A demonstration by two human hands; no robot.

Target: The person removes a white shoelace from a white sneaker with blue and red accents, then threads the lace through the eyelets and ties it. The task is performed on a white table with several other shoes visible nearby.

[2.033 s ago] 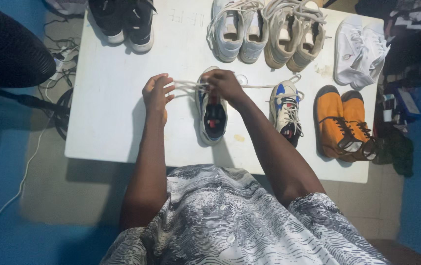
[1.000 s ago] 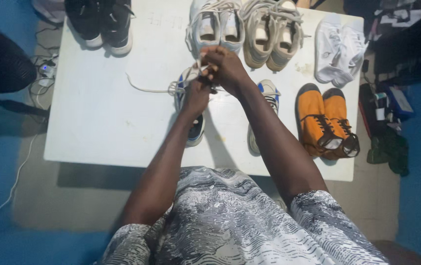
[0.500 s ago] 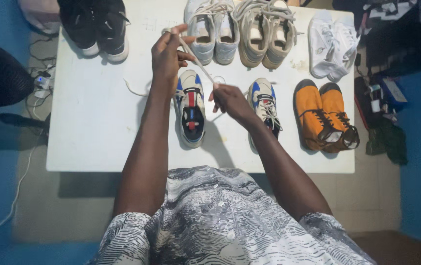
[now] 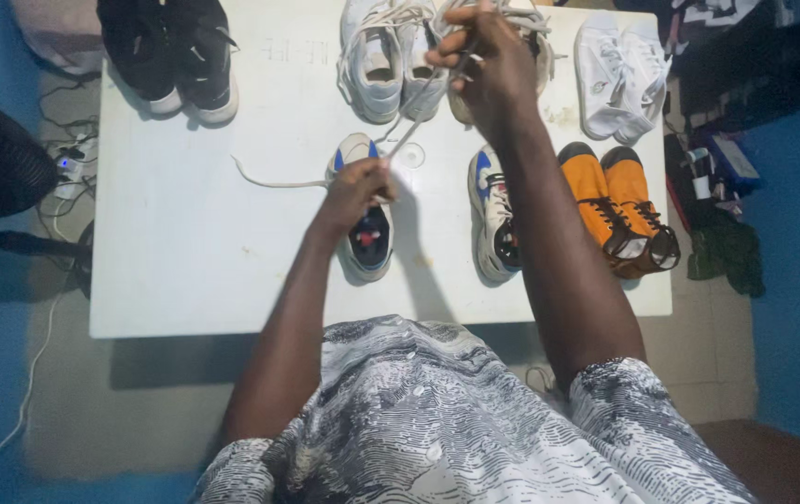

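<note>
Standing over everything is the white surface (image 4: pixel 185 233), w/ shoes set along its far edge and right side. Largest items on it: black pair (image 4: pixel 171 56) at far left, pale grey-white pair (image 4: pixel 391 56) far centre, a beige pair (image 4: pixel 535 37) mostly hidden behind the right hand, white pair (image 4: pixel 619 79) far right, orange high-top pair (image 4: pixel 624 210) at right near the front.

Centre front: a white sneaker w/ blue, red and black (image 4: pixel 367 224), toe pointing away from the person, partly under the left hand. Its mate (image 4: pixel 493 219) lies just beside it to the right, apart, partly covered by the right forearm.

Left hand (image 4: pixel 353 191) rests on top of the centre sneaker, fingers clenched on the white shoelace (image 4: pixel 409 126) at the eyelet area. Right hand (image 4: pixel 489 61) is raised over the far pairs, grip pinched on the other end of the same lace, which runs taut and diagonal btwn the two hands. A loose tail of lace (image 4: pixel 274 182) trails left from the sneaker, lying flat on the surface.

Off the surface: dark round object and cables (image 4: pixel 64 168) on the floor at left; green cloth (image 4: pixel 722 252) on the floor at right. Person wears a grey-white patterned top (image 4: pixel 437 420).
</note>
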